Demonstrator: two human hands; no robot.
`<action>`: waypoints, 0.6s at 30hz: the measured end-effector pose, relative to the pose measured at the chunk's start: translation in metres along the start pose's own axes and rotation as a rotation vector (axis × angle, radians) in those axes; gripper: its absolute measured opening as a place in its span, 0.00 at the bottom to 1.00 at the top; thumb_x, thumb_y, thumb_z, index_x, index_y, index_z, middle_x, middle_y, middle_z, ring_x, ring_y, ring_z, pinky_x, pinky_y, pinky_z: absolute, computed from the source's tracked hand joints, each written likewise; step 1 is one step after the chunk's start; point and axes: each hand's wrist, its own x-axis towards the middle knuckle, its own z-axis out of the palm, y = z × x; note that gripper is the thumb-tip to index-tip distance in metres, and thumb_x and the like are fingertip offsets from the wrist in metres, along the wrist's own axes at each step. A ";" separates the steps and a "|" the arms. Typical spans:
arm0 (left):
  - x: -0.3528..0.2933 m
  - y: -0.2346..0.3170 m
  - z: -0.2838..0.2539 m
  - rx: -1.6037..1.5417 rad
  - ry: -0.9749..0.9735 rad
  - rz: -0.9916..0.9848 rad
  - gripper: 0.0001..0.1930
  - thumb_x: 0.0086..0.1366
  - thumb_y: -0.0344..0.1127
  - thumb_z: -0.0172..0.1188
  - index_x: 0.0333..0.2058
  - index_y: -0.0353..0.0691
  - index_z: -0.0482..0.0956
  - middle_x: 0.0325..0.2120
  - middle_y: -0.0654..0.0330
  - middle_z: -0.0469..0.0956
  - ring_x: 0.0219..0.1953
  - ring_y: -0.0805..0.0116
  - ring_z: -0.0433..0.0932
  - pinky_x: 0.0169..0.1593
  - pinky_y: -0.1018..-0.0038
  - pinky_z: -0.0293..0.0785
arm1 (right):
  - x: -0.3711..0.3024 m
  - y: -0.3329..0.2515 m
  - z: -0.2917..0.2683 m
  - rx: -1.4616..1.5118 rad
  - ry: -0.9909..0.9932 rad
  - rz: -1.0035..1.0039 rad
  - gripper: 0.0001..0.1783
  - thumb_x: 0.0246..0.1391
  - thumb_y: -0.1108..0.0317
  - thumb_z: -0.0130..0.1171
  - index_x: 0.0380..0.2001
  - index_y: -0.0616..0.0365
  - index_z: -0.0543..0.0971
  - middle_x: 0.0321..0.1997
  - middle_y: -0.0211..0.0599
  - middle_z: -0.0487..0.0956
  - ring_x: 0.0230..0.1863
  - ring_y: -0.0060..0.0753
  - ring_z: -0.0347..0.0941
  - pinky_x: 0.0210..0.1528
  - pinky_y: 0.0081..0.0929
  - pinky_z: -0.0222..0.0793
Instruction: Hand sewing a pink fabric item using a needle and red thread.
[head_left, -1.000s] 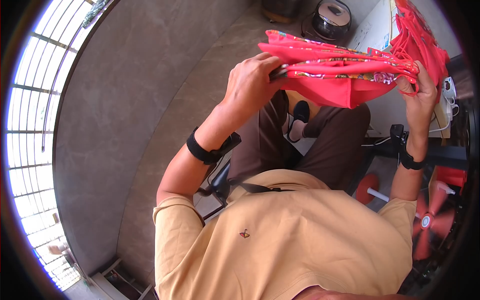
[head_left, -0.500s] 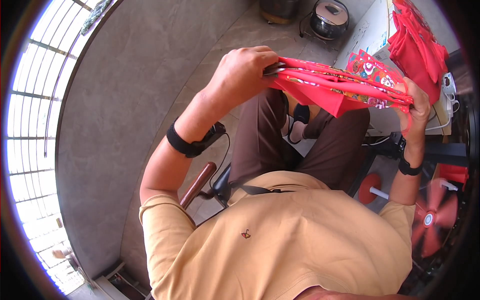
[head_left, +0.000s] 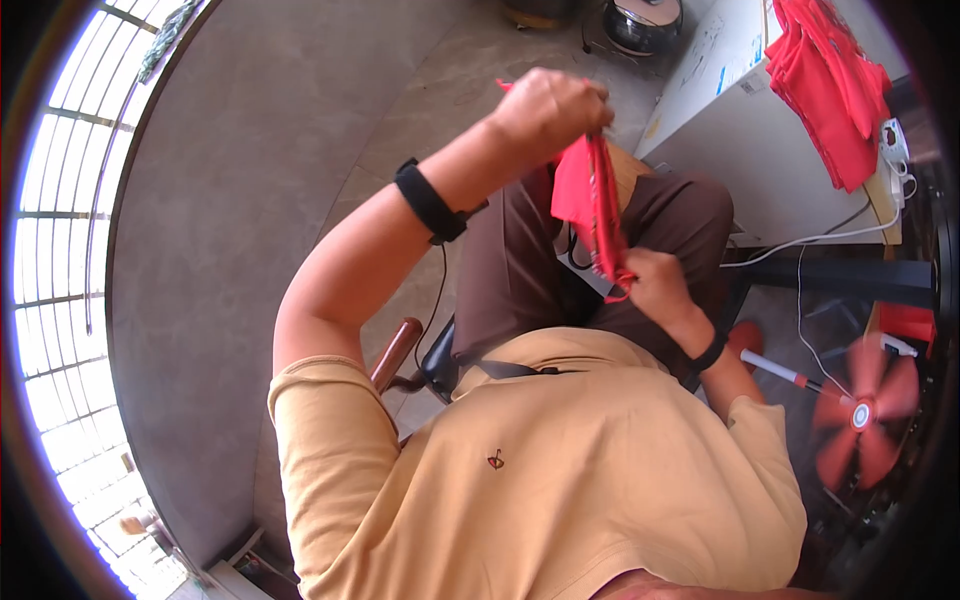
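Observation:
A folded bundle of red fabric (head_left: 576,190) with patterned edges stretches between my two hands above my lap. My left hand (head_left: 555,108) is closed on its upper end, and a red corner pokes out behind the wrist. Lower down and closer to my body, my right hand (head_left: 655,285) grips the other end near its edge. The bundle now hangs steeply, slanting down to the right, and is slightly blurred. Each forearm wears a black band.
More red fabric (head_left: 825,100) drapes over a white cabinet (head_left: 700,140) at the far right. A red-bladed fan (head_left: 862,415) is on the right, near white cables. A round pot-like appliance (head_left: 642,25) sits at the back. A chair armrest (head_left: 397,358) is by my left side.
My right hand has swung left and down toward my body. My left hand has shifted slightly right and up. The fabric has turned from nearly level to steep, its floral side largely hidden.

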 end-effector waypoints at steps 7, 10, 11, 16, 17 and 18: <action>-0.042 0.042 0.046 -0.174 -0.141 0.120 0.06 0.58 0.30 0.62 0.34 0.47 0.84 0.38 0.66 0.81 0.40 0.60 0.85 0.38 0.64 0.83 | -0.025 -0.026 -0.036 0.142 -0.190 0.049 0.17 0.44 0.74 0.72 0.40 0.62 0.82 0.31 0.44 0.80 0.27 0.43 0.77 0.32 0.35 0.74; -0.061 0.048 0.040 -0.267 -0.071 0.090 0.04 0.57 0.31 0.63 0.33 0.46 0.83 0.38 0.66 0.80 0.40 0.61 0.83 0.38 0.65 0.82 | -0.015 -0.030 -0.079 0.062 -0.072 0.092 0.13 0.46 0.75 0.70 0.38 0.61 0.81 0.32 0.42 0.80 0.27 0.44 0.77 0.31 0.36 0.73; -0.066 0.050 0.037 -0.282 -0.061 0.069 0.04 0.56 0.31 0.64 0.32 0.45 0.81 0.36 0.66 0.79 0.39 0.62 0.82 0.37 0.65 0.81 | -0.009 -0.029 -0.090 0.026 -0.007 0.082 0.13 0.47 0.76 0.71 0.37 0.61 0.81 0.30 0.42 0.79 0.24 0.42 0.75 0.29 0.34 0.71; -0.081 0.055 0.025 -0.296 -0.056 0.030 0.05 0.57 0.31 0.65 0.34 0.44 0.82 0.37 0.67 0.80 0.38 0.64 0.81 0.37 0.67 0.80 | 0.014 -0.007 -0.149 -0.266 0.336 0.125 0.13 0.48 0.75 0.72 0.37 0.59 0.81 0.22 0.36 0.72 0.20 0.26 0.63 0.25 0.28 0.63; -0.084 0.055 0.026 -0.306 -0.064 0.014 0.06 0.57 0.30 0.65 0.35 0.45 0.82 0.38 0.68 0.80 0.39 0.64 0.81 0.38 0.67 0.80 | 0.016 0.000 -0.161 -0.328 0.371 0.161 0.13 0.48 0.75 0.73 0.38 0.59 0.81 0.21 0.35 0.71 0.20 0.24 0.61 0.24 0.28 0.62; -0.086 0.055 0.027 -0.327 -0.048 0.009 0.06 0.57 0.30 0.65 0.35 0.45 0.83 0.39 0.69 0.81 0.39 0.63 0.82 0.38 0.67 0.80 | 0.016 0.008 -0.174 -0.382 0.386 0.148 0.13 0.49 0.74 0.73 0.39 0.58 0.82 0.22 0.34 0.72 0.21 0.24 0.62 0.26 0.27 0.63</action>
